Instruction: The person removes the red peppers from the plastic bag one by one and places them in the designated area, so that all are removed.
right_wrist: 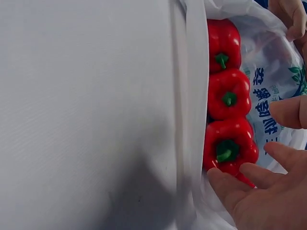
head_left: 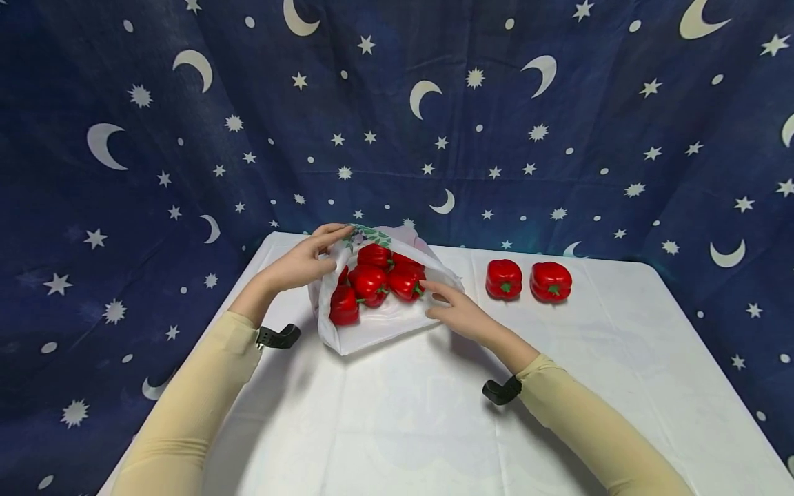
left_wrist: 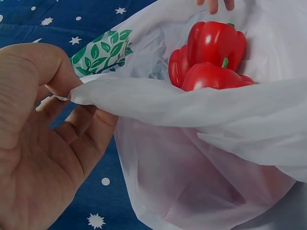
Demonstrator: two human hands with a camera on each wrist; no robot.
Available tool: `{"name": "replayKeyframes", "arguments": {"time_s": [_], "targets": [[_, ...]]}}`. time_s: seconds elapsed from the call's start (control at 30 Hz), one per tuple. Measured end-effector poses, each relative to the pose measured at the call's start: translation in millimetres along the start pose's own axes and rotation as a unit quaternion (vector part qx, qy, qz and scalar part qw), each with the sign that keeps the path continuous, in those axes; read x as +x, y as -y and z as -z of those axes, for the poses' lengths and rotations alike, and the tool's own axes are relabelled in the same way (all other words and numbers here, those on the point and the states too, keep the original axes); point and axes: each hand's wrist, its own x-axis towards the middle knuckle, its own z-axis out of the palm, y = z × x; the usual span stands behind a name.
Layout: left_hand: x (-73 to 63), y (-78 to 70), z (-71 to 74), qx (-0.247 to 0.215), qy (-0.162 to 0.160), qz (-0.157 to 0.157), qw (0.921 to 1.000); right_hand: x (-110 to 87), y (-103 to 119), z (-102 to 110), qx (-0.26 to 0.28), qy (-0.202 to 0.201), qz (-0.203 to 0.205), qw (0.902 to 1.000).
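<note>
A white plastic bag (head_left: 372, 337) with green leaf print lies on the table, its mouth facing me. Several red bell peppers (head_left: 370, 284) with green stems are inside it. My left hand (head_left: 298, 264) pinches the bag's upper left rim between thumb and fingers; the left wrist view shows the gathered edge (left_wrist: 139, 98) in that pinch. At the bag's right side, my right hand (head_left: 462, 313) reaches into the mouth with spread, relaxed fingers. Its fingertips are right at the nearest bell pepper (right_wrist: 230, 141) in the right wrist view.
Two more red bell peppers, one (head_left: 504, 279) beside the other (head_left: 551, 282), stand on the white-covered table (head_left: 409, 420) right of the bag. A dark blue curtain (head_left: 384, 110) with moons and stars hangs behind. Black wrist cameras (head_left: 278, 336) are strapped to both sleeves.
</note>
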Motion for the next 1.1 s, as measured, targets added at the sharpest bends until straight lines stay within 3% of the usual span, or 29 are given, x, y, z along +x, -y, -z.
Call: {"name": "replayKeyframes", "arguments": {"time_s": [0.2, 0.6, 1.1], "targets": [[3.4, 0.1, 1.3, 0.009, 0.009, 0.009, 0.9999, 12.9, 1, -3, 0.011, -0.014, 0.004, 0.9998], [7.1, -3.6, 0.1, 0.014, 0.025, 0.0, 0.9996, 40.7, -5, -18, 0.065, -0.078, -0.049, 0.9936], [7.0, -2.7, -0.4, -0.003, 0.029, -0.002, 0.9996, 60.7, -6, -32, 0.051, -0.158, -0.073, 0.9834]]}}
